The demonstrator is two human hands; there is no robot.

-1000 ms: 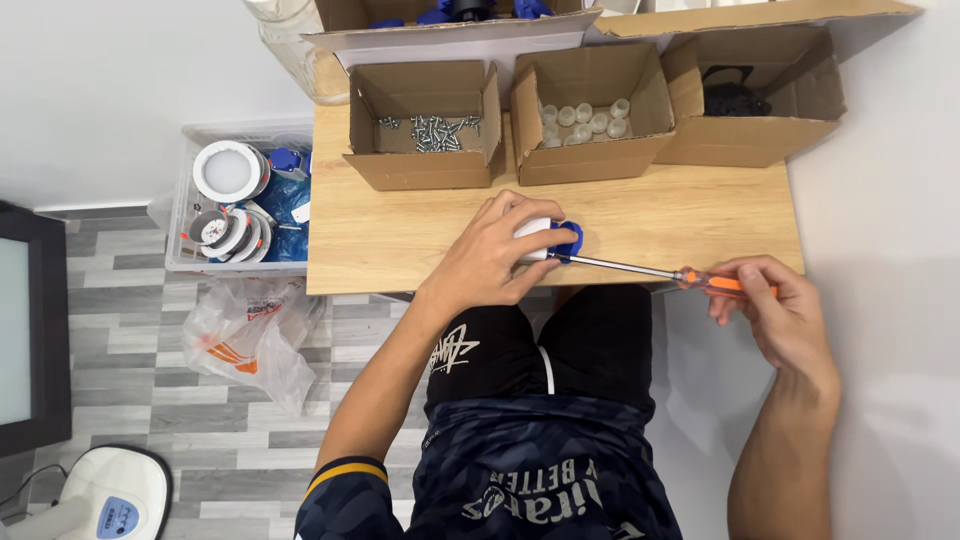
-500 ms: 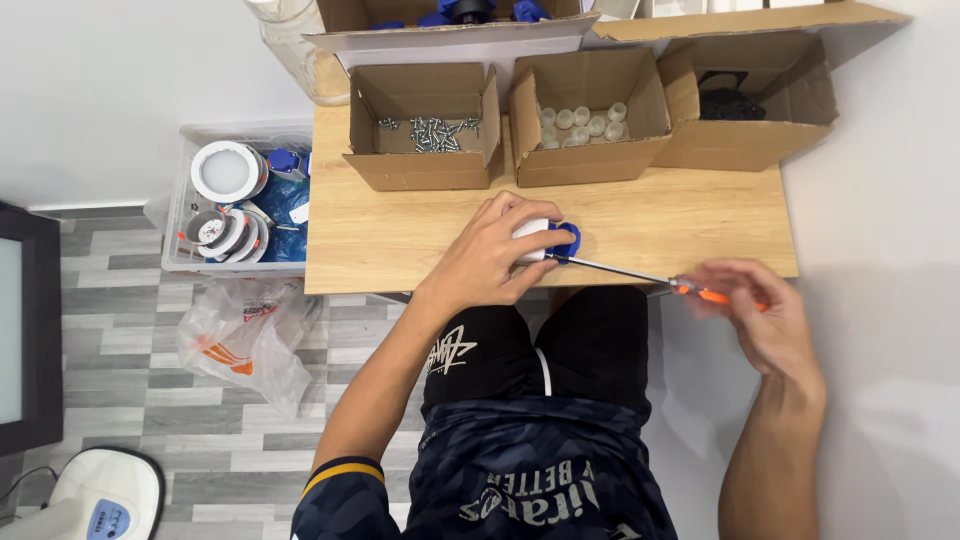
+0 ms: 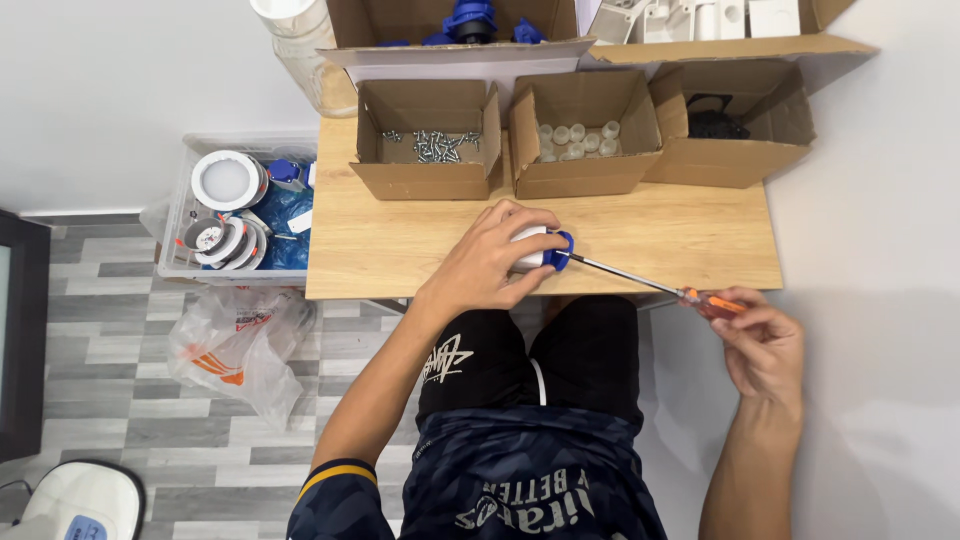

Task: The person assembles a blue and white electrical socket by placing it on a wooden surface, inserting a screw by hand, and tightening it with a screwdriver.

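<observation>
The left hand point(image 3: 492, 262) is wrapped tight around a small round white and blue plastic part point(image 3: 540, 250), which rests on the light wooden counter point(image 3: 400, 250) near its front edge. The right hand point(image 3: 762, 338) is closed around the orange handle of a long thin metal screwdriver point(image 3: 640, 281), out past the front edge of the counter. The tip of the screwdriver touches the blue end of the part. Behind the part, at the back of the counter, stand three open brown cardboard boxes. One box of small silver screws point(image 3: 428, 146) is on the left, a box of little white caps point(image 3: 578, 140) is in the middle, and a box with black pieces point(image 3: 722, 122) is on the right.
</observation>
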